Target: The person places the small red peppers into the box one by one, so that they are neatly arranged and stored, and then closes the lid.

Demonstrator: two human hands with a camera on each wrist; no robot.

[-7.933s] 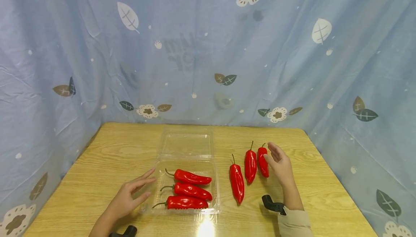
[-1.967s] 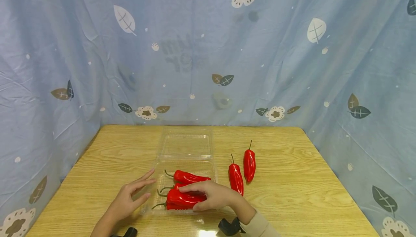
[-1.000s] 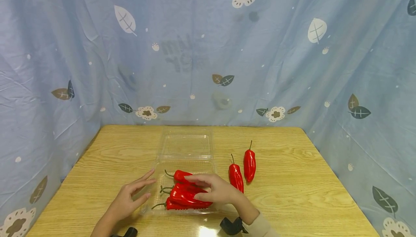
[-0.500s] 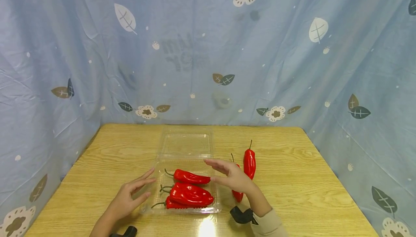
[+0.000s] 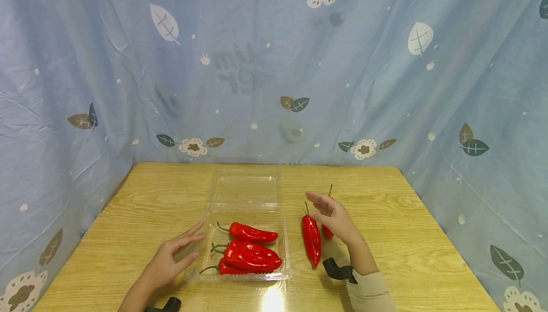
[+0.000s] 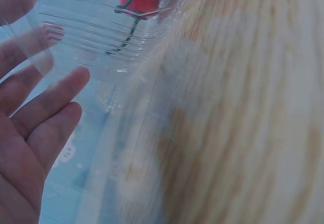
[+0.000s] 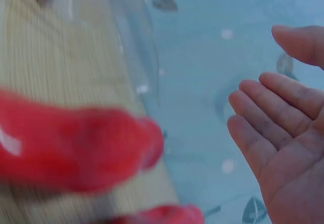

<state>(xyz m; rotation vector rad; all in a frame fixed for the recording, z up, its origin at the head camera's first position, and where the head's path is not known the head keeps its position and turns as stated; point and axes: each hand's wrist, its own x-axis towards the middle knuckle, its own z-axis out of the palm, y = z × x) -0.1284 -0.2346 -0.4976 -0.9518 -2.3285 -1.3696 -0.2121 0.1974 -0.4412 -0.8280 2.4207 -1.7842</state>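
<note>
The right hand [image 5: 335, 218] has moved from the clear box [image 5: 257, 216] to the two loose peppers [image 5: 311, 243], thumb and fingers apart. Nearest, the left hand [image 5: 168, 260], fingers also apart, is beside the box, which holds four peppers [image 5: 252, 256].

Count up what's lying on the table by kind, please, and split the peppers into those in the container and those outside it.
Clear plastic hinged container: 1
Glossy red tapered peppers inside it, one mostly hidden: 4
Red peppers directly on the light wooden table: 2
Total: 7
</note>
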